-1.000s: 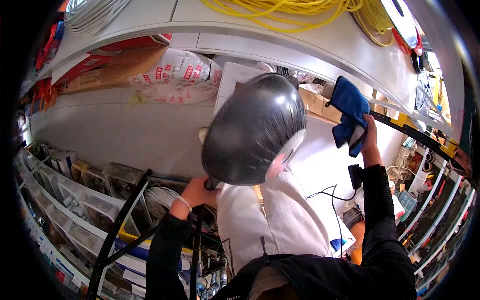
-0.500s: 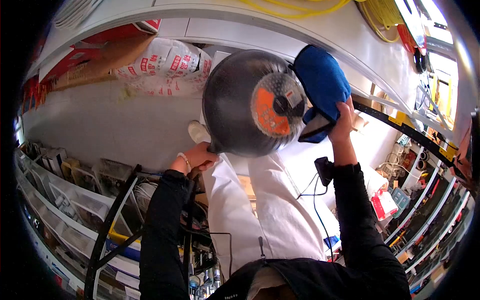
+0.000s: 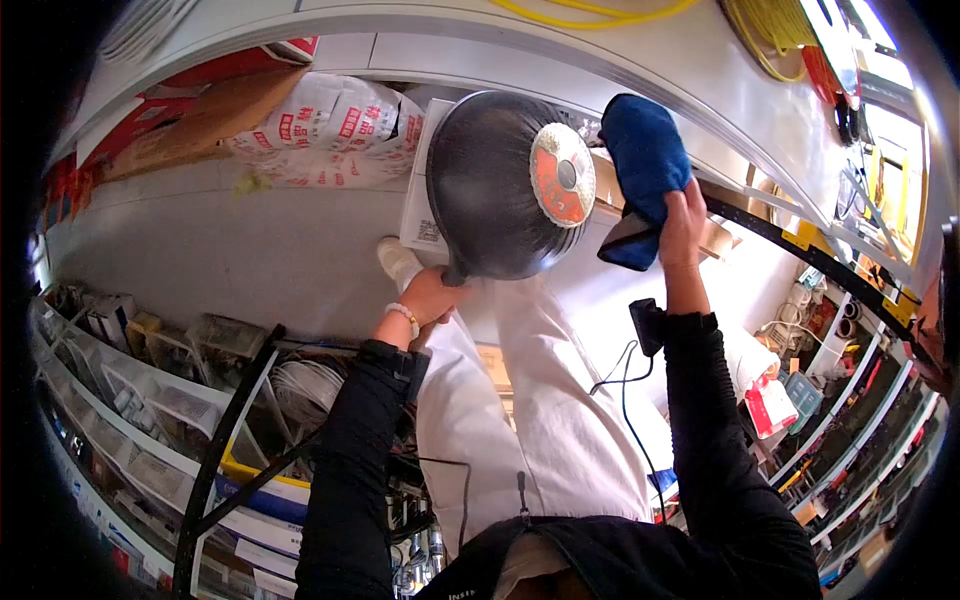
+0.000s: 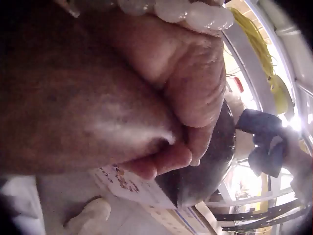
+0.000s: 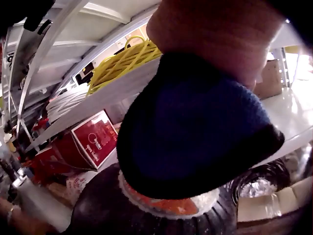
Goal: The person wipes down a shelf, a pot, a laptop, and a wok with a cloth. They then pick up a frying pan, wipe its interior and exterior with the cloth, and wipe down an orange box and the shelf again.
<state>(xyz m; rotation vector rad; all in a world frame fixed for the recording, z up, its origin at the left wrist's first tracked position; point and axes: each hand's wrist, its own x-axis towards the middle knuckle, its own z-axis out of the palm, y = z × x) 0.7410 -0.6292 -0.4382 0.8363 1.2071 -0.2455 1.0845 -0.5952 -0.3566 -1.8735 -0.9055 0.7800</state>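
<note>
A bulging round bundle wrapped in black plastic film hangs in front of the legs in the head view. A round orange and white label sits on its right side. My left hand, with a beaded bracelet, grips the bundle's gathered lower corner. Curled fingers show close in the left wrist view, the black film behind them. My right hand holds a folded blue cloth just right of the bundle. In the right wrist view the cloth overlaps part of the label.
A white shelf with yellow cable runs along the top. Beneath it stand red boxes and a printed plastic bag. Parts bins line the left, with a black rail beside them. More shelves stand at right.
The bundle has been turned: its label swung up into view, then toward the right side. My left hand rose and moved right with the corner. The blue cloth came left to the bundle, then slightly apart.
</note>
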